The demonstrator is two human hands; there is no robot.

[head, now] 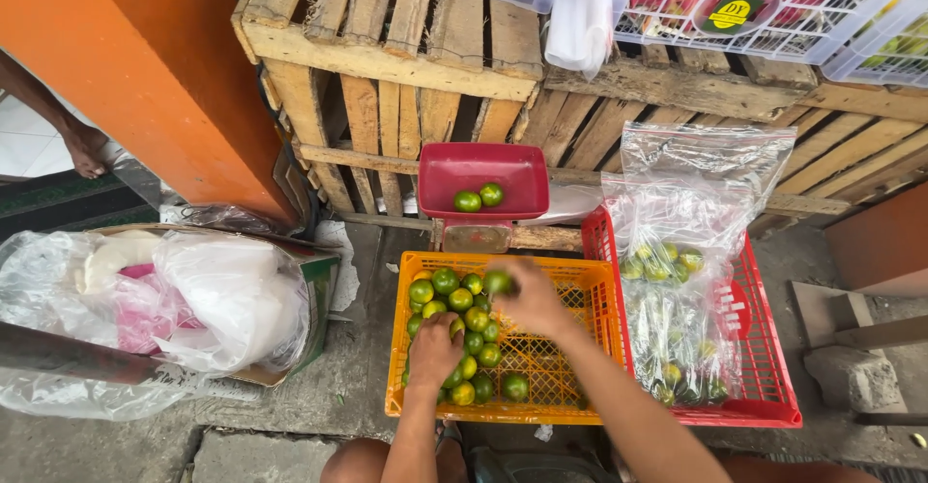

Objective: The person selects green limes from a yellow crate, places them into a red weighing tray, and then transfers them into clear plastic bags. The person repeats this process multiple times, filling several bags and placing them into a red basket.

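Limes [462, 328] fill the orange crate [561, 357]; left hand [434, 350] grips some, right hand [530, 299] grips one beside bagged limes [677, 319].

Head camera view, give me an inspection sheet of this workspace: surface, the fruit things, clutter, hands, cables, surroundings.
Surface: bare concrete ground.
Job's things: orange crate holding green citrus fruits; red scale tray with two fruits; red crate holding clear bags of fruit.
Clutter: cardboard box stuffed with plastic bags.
Hands: left hand resting on the fruit pile; right hand holding one fruit.
Cables: nothing seen.
Surroundings: wooden crates, white baskets, orange wall, another person's foot.
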